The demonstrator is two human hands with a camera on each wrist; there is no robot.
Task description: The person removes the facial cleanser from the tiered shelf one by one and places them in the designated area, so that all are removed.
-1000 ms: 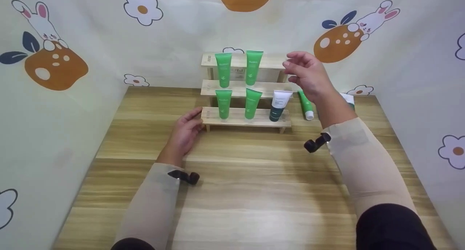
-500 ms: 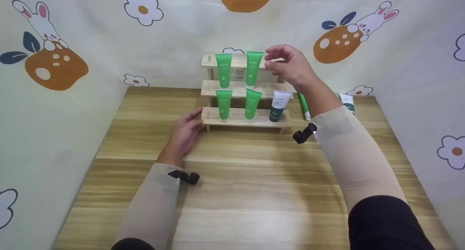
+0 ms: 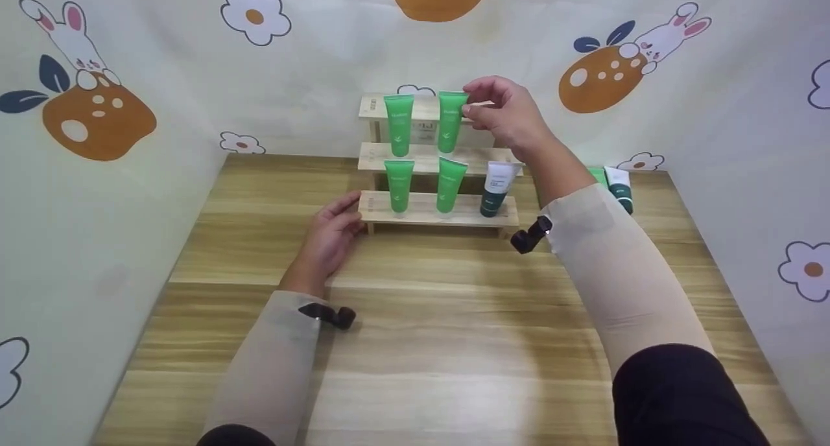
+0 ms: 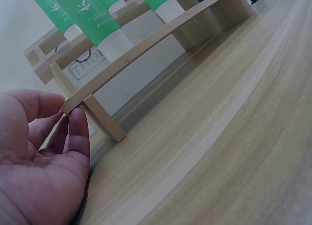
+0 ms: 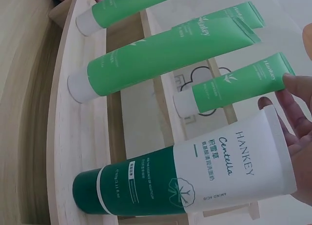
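Left hand (image 3: 329, 235): thumb and fingers pinch the left end of the lowest tier (image 3: 421, 206).
Pale wooden three-tier stand (image 3: 425, 155): upright, far side of the wood-grain bench (image 3: 415, 303).
Left column: green white-capped squeeze tube (image 3: 399, 125) on the middle tier (image 3: 483, 155); matching tube (image 3: 399, 185) below.
Second column: gripped green tube (image 3: 450, 123), middle tier; lower green tube (image 3: 449, 185), leaning slightly right.
Right hand (image 3: 509, 112): thumb and fingers clamped on the gripped green tube's top.
Lowest tier, right: white-and-dark-green tube (image 3: 498, 188).
Far right: another two-tone tube (image 3: 619, 190), lying on the bench.
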